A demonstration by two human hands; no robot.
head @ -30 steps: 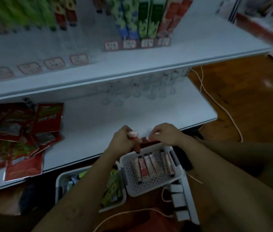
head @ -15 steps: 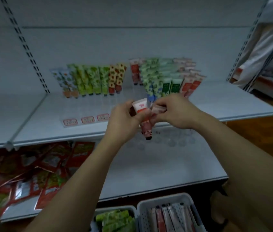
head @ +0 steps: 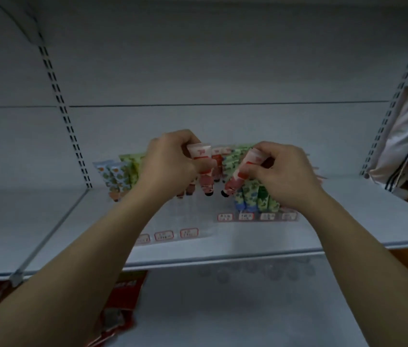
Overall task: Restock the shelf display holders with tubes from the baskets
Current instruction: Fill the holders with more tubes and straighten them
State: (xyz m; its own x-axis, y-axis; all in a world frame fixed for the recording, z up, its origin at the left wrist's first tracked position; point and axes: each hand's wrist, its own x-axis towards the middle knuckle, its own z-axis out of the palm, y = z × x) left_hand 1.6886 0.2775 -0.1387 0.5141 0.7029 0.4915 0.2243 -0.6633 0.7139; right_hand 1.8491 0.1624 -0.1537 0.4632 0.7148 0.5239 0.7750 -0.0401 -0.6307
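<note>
both forearms reach forward and up, hands level and near each other. the left hand (head: 170,166) curls round a tube (head: 204,171), its back to the camera. the right hand (head: 288,176) pinches a second tube (head: 241,171) between thumb and fingertips.

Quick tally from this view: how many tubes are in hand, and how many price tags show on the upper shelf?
Red tubes in hand: 2, one in the left hand, one in the right hand
Price tags in view: 7, 3 left, 4 right
Total: 9
</note>
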